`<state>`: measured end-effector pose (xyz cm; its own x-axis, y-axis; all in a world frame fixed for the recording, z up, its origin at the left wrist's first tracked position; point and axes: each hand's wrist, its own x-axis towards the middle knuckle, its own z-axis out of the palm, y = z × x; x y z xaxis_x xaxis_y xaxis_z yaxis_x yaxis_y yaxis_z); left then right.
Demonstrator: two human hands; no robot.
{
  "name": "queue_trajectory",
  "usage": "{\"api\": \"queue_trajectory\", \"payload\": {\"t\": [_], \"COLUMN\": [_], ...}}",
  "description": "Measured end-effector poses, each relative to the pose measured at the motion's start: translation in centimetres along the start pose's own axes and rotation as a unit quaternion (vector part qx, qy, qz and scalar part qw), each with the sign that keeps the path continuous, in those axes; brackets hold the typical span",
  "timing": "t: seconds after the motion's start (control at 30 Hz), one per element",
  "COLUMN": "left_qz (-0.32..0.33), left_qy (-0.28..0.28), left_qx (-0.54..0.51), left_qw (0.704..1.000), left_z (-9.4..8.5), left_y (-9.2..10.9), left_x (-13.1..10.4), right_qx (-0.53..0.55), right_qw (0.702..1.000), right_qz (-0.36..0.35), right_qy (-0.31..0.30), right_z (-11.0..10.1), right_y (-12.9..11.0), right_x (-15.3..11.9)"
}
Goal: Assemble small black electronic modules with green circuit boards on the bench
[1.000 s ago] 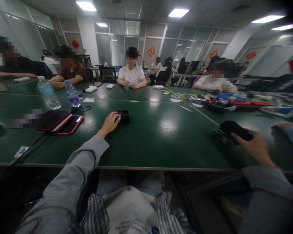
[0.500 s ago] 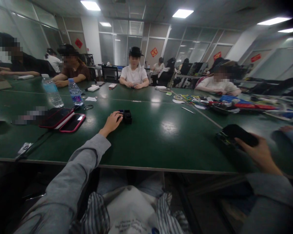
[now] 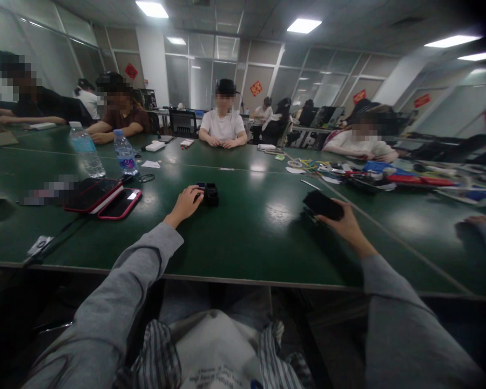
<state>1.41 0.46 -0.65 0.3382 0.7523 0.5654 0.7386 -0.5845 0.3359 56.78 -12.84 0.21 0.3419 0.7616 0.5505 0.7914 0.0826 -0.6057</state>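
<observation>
My left hand [image 3: 185, 203] rests on the table with curved fingers against the left side of a small black boxy device [image 3: 211, 194]. The device has square recesses or screens on top; which of these cannot be made out. Over the right-centre of the table my right hand [image 3: 350, 224] grips a dark block-shaped thing [image 3: 323, 205] with a flat black top. Thumb and fingers are wrapped round its near right end. Small light bits show along its lower edge, too blurred to name.
Two phones in red cases, one of them a phone [image 3: 120, 204], lie left of my left hand. Two water bottles, including a bottle [image 3: 125, 154], stand behind them. A cluttered heap of cables and tools [image 3: 389, 174] covers the right back. Several people sit around the green table [image 3: 243, 248].
My right hand has moved left and a little away from me, carrying the black block-shaped thing towards the middle of the table. My left hand and the small device stay put.
</observation>
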Motion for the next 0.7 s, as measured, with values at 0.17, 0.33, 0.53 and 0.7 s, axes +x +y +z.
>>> {"api": "queue_trajectory", "payload": {"t": [0.17, 0.33, 0.53, 0.7], "left_qz": [-0.002, -0.001, 0.005, 0.006], "left_qy": [-0.004, -0.002, 0.001, -0.001], "left_qx": [-0.003, 0.003, 0.008, 0.01], "left_qw": [1.0, 1.0, 1.0, 1.0], "left_z": [0.0, -0.1, -0.2, -0.2], "left_y": [0.0, 0.1, 0.3, 0.3], "left_x": [0.1, 0.0, -0.1, -0.1], "right_qx": [0.143, 0.21, 0.23, 0.176], "right_qw": [0.977, 0.939, 0.943, 0.969], "right_qz": [-0.094, -0.165, -0.161, -0.166], "right_qy": [-0.13, -0.218, -0.177, -0.043], "right_z": [8.0, 13.8, 17.2, 15.8], "right_y": [-9.2, -17.5, -20.3, -19.6], "right_x": [-0.6, -2.4, -3.6, -3.0]}}
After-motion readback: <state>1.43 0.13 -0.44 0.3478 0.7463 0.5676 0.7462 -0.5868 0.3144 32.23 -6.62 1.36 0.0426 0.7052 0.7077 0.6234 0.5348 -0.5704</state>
